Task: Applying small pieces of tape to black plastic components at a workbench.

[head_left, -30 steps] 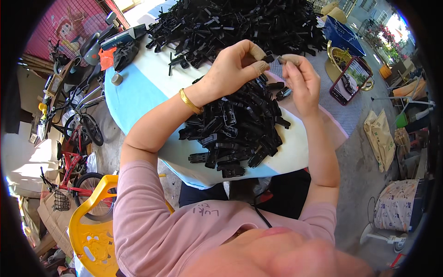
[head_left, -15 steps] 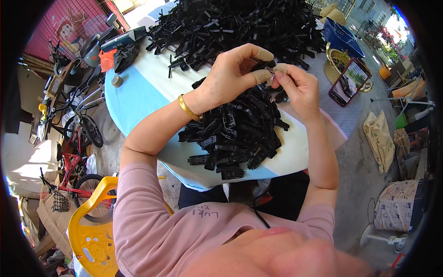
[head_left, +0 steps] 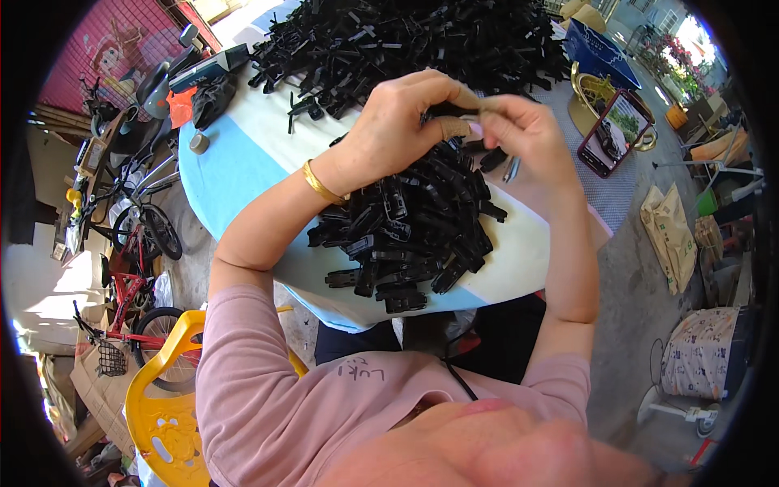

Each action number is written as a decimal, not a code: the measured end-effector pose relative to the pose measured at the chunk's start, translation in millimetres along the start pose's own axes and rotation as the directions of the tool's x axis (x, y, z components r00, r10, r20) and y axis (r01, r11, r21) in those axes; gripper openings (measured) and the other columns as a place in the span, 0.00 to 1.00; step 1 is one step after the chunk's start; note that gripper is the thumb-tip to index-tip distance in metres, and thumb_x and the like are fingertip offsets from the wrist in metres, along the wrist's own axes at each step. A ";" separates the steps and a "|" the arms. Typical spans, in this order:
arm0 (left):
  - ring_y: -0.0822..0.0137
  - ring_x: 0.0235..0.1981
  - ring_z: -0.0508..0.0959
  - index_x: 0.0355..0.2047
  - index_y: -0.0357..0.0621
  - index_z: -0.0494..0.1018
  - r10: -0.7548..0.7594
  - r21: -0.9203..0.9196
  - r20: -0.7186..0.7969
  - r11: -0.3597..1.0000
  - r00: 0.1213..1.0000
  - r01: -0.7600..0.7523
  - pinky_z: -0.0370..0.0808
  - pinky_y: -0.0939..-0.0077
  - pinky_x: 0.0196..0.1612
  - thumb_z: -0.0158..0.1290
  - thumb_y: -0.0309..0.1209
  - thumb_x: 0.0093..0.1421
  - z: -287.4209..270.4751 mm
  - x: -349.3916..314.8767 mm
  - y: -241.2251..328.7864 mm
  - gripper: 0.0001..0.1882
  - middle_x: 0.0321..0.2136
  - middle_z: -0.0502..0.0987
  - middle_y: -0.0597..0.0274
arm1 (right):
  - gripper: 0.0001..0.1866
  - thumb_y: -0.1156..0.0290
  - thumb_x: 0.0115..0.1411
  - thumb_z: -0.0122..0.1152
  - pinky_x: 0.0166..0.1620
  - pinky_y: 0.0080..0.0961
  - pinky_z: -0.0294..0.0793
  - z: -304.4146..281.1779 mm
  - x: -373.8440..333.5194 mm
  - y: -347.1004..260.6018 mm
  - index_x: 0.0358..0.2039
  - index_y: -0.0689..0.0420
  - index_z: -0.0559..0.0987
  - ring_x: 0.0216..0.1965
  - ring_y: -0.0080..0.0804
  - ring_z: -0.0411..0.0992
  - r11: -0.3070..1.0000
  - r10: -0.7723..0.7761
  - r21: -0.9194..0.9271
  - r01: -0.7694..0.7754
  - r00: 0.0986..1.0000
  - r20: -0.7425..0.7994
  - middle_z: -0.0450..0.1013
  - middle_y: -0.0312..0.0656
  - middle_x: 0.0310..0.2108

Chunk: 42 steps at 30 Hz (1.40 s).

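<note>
Black part (head_left: 448, 110) is in the upper middle of the frame, pinched between the thumb and the fingers of the left hand (head_left: 398, 122). On this thumb there is a beige finger cover (head_left: 455, 127). The right hand (head_left: 531, 138) comes close to the same part from the right, with its fingers bent together; it is blurred, so I cannot tell whether it pinches something. Below the left hand, in the centre, a small pile of black parts (head_left: 406, 235) lies on the striped tablecloth (head_left: 223, 174). A bigger black pile (head_left: 398, 57) covers the top of the frame. At the upper right, a phone (head_left: 615, 134) leans just beside a gold-coloured pot (head_left: 579, 109). One gold bracelet (head_left: 323, 183) is around the left wrist.
</note>
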<state>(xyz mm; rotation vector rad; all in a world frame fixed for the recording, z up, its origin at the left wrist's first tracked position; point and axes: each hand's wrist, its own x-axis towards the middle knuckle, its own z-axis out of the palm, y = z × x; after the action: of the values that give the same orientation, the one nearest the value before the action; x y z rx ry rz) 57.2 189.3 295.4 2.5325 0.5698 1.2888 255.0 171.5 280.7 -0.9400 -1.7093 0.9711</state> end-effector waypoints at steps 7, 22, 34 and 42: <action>0.60 0.38 0.75 0.35 0.36 0.71 0.001 -0.147 0.446 0.987 0.895 0.072 0.70 0.72 0.43 0.59 0.27 0.44 -4.6 0.8 2.3 0.16 0.33 0.75 0.54 | 0.14 0.67 0.49 0.59 0.32 0.25 0.72 -72.2 25.3 70.6 0.38 0.54 0.77 0.27 0.31 0.74 0.603 -0.162 -0.758 -0.250 0.891 -0.423 0.75 0.43 0.25; 0.77 0.35 0.72 0.39 0.34 0.71 -0.375 -0.325 0.342 0.813 0.862 0.483 0.71 0.81 0.39 0.54 0.29 0.54 7.4 0.0 -16.4 0.14 0.34 0.75 0.63 | 0.15 0.60 0.45 0.59 0.31 0.37 0.73 -26.4 55.1 119.3 0.24 0.60 0.76 0.28 0.46 0.74 0.244 -0.199 -0.936 -0.255 0.931 -0.305 0.74 0.49 0.26; 0.75 0.37 0.72 0.42 0.34 0.69 -0.425 -0.408 0.248 0.769 0.870 0.492 0.69 0.81 0.43 0.52 0.28 0.56 -1.1 -0.2 -27.7 0.15 0.36 0.74 0.63 | 0.16 0.61 0.42 0.60 0.36 0.35 0.72 -52.1 44.6 70.9 0.30 0.55 0.79 0.31 0.46 0.73 0.547 -0.146 -0.746 -0.380 0.834 -0.532 0.74 0.49 0.27; 0.64 0.48 0.69 0.55 0.35 0.56 -0.450 -0.667 0.311 0.525 0.837 0.529 0.65 0.74 0.52 0.51 0.35 0.57 0.8 -0.2 -47.3 0.29 0.48 0.67 0.52 | 0.11 0.79 0.50 0.59 0.38 0.14 0.70 -43.2 25.7 33.6 0.36 0.62 0.76 0.32 0.18 0.72 0.970 -0.206 -0.193 0.146 0.916 -0.344 0.75 0.38 0.33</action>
<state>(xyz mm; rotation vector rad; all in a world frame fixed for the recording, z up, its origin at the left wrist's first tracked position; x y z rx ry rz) 46.8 231.5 276.7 1.5746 0.5405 0.8987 294.3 216.3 270.4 -0.9822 -1.5403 0.5050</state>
